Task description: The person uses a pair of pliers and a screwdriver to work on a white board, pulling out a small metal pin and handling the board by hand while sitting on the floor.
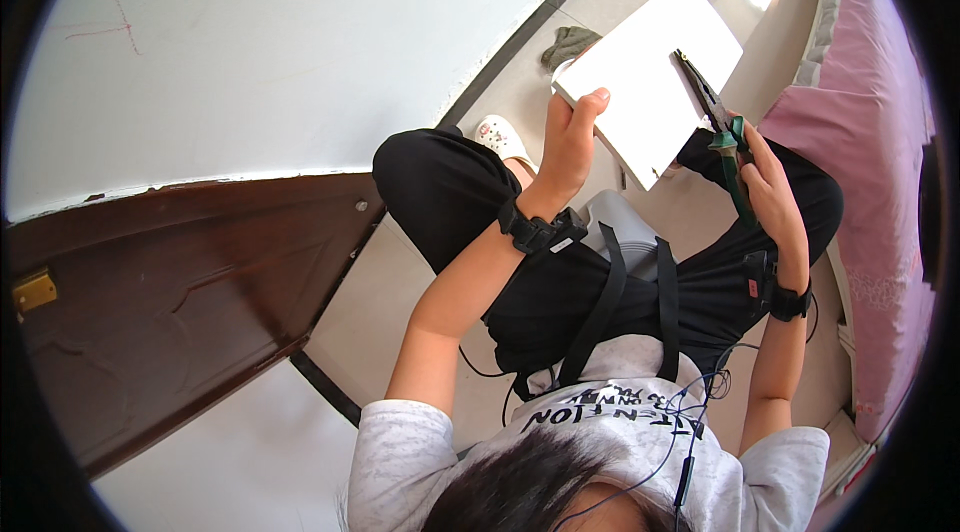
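Observation:
My left hand (574,134) grips the near left edge of a white rectangular board (652,74), thumb on top. The board is tilted above the floor between my knees. A small dark mark (655,172) shows at its near corner. In my right hand (769,183) are long-nose pliers (712,101) with green handles. Their dark jaws lie over the board's right half, the tips pointing away from me. A tiny brass-coloured bit shows at the tips; whether the jaws grip it cannot be told. Both wrists wear black strapped devices.
A grey plastic stool (626,228) is under me. Beyond my left hand, a dark green cloth (568,44) lies on the tiled floor by the white wall (262,44). A brown wooden door (210,299) stands left. Pink bedding (874,149) hangs at right. Thin cables (679,442) cross my shirt.

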Available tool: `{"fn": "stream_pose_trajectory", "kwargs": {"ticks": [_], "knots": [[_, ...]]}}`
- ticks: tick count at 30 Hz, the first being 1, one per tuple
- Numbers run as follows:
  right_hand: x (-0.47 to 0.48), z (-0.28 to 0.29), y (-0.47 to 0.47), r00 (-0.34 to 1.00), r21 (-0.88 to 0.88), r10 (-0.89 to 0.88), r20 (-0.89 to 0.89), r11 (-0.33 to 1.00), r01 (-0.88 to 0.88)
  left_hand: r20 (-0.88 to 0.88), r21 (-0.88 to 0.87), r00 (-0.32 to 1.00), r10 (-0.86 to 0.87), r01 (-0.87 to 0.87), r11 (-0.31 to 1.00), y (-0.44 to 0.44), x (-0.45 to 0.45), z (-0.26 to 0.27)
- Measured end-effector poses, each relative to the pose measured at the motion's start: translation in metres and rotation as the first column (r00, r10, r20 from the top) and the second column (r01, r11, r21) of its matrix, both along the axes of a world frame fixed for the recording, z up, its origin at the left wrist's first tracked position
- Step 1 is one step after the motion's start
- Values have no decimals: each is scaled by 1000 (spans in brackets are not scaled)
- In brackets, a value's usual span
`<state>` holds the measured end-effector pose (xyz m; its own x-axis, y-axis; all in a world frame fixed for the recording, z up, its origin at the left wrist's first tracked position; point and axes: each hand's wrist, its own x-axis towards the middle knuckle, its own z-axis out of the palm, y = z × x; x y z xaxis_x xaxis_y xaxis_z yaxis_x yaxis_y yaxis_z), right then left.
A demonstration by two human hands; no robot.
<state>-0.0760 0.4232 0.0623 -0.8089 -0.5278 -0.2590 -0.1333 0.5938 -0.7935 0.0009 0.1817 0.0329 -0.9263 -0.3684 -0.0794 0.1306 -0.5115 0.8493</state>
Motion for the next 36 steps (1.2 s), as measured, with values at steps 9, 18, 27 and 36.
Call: {"fn": "stream_pose_trajectory", "kwargs": {"ticks": [9, 18, 27, 36], "knots": [[-6, 12, 10, 984, 115, 173, -34, 979, -168, -3, -6, 1000, -25, 25, 1000, 1, -1, -1], [-7, 2, 15, 1000, -56, 15, 3, 998, -14, 50, 82, 996, -72, 68, 994, -4, 0, -6], [11, -2, -5, 994, 79, 22, -110, 997, -13, -74, -163, 987, -143, 129, 978, 1, 1, 6], [17, -9, -12, 976, 41, -71, -208, 996, 81, -49, -179, 990, -130, 119, 977, 1, 1, 6]]}}
